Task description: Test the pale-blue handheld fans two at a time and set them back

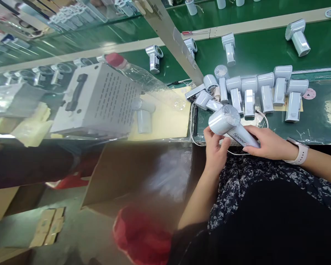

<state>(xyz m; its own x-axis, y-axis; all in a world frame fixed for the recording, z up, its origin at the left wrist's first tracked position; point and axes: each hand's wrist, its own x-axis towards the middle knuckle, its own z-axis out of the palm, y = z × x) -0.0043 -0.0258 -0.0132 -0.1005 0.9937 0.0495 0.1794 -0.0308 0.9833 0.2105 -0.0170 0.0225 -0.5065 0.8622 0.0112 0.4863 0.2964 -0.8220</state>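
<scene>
A pale blue handheld fan (231,125) with "Speed" printed on its handle is held over the table's near edge. My right hand (267,142), a white watch on its wrist, grips the handle from the right. My left hand (215,147) is closed round the underside just below the fan's round head. Behind them, several identical fans (253,92) lie in a row and a small heap on the green table (320,121).
A clear plastic bottle with a red cap (143,79) lies beside a grey perforated metal box (99,99) on a yellow sheet at left. More fans (298,36) stand on the far green belt. A metal post (173,40) rises in the middle. A cable (194,125) loops near the edge.
</scene>
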